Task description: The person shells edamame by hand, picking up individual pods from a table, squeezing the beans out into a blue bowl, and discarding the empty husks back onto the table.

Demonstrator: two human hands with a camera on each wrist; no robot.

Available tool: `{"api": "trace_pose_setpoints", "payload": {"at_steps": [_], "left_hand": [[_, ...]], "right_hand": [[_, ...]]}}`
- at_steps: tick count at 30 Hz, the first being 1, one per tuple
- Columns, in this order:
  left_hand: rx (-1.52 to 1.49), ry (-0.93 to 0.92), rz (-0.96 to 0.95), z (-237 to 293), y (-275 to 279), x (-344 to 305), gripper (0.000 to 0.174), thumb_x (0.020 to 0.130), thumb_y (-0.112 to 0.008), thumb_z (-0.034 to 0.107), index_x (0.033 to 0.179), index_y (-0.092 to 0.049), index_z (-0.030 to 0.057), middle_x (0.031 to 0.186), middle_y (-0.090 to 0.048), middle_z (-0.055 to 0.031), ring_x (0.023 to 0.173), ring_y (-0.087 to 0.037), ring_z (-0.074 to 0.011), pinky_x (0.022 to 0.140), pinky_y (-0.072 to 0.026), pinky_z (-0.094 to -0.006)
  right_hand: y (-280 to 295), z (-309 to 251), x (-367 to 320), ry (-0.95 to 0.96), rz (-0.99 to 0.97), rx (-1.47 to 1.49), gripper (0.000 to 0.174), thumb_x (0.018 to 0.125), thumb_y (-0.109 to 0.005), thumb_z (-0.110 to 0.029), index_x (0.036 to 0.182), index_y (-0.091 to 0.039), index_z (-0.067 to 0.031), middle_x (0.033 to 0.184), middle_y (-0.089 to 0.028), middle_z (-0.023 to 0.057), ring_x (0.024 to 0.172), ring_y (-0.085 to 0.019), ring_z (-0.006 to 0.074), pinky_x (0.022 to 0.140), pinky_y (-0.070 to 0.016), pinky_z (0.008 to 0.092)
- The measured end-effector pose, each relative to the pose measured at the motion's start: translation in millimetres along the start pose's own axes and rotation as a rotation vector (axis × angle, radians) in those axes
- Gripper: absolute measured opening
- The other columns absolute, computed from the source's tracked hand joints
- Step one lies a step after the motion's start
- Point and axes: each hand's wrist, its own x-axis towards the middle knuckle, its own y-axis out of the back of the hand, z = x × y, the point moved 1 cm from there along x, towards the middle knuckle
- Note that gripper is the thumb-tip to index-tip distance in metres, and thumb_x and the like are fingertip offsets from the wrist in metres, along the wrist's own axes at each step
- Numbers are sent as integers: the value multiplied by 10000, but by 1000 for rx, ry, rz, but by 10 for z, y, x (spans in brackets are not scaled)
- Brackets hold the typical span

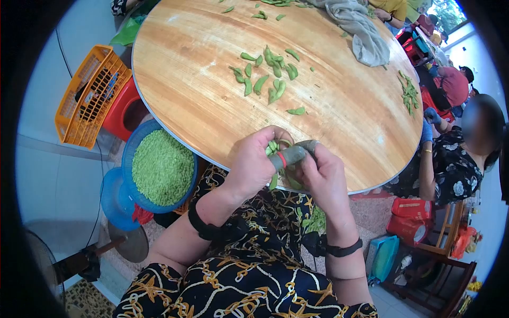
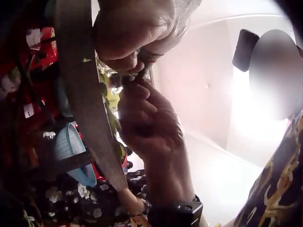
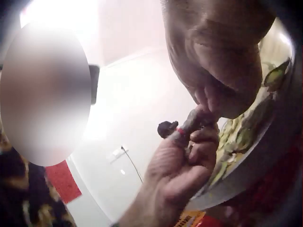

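My left hand (image 1: 253, 165) is curled over the near table edge and holds green soybeans (image 1: 272, 147) in its fingers. Its thumb wears a grey cover with a red band (image 1: 282, 158). My right hand (image 1: 326, 172) meets it, fingertips bent and pinched against the left thumb tip on a soybean pod; the pod is mostly hidden behind the fingers. A grey cover also wraps a right fingertip (image 1: 307, 146). Below the hands, more green pods (image 1: 273, 182) lie at the table edge. In the right wrist view the left hand (image 3: 177, 163) and right hand (image 3: 222, 61) touch at the fingertips.
Loose pods (image 1: 260, 84) lie mid-table on the round wooden table (image 1: 185, 69), with a grey cloth (image 1: 366, 40) at the far side. A blue basin of shelled beans (image 1: 161, 167) stands left, near an orange crate (image 1: 87, 98) and a fan. Another person (image 1: 450, 159) sits at right.
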Motion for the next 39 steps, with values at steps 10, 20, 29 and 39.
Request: {"api": "trace_pose_setpoints", "payload": {"at_steps": [10, 20, 29, 39], "left_hand": [[-89, 36, 99, 102, 154, 73, 153, 832, -546, 1, 973, -602, 18, 852, -594, -4, 671, -491, -24, 532, -373, -146], [19, 140, 33, 251, 81, 9, 198, 833, -600, 55, 1029, -595, 25, 869, -592, 6, 604, -456, 1, 488, -326, -142], [-324, 51, 32, 131, 59, -34, 148, 837, -604, 68, 982, -584, 49, 911, -599, -2, 765, -554, -46, 594, -413, -148], [49, -68, 28, 164, -18, -104, 104, 853, -596, 111, 936, -580, 51, 890, -575, 16, 757, -516, -26, 601, -407, -161]], "right_hand": [[166, 7, 540, -23, -134, -126, 185, 877, -533, -176, 955, -565, -12, 616, -585, 67, 545, -562, 167, 519, -448, 300], [195, 58, 646, 201, -74, -489, 150, 807, -605, -131, 899, -590, -14, 619, -592, 144, 549, -574, 244, 537, -463, 321], [142, -95, 125, -235, -389, 459, 188, 933, -475, -184, 837, -539, -35, 602, -455, -52, 522, -368, 27, 460, -286, 189], [100, -72, 6, -183, -384, 587, 214, 959, -410, -176, 847, -528, -37, 585, -421, -44, 475, -319, 30, 429, -244, 178]]}}
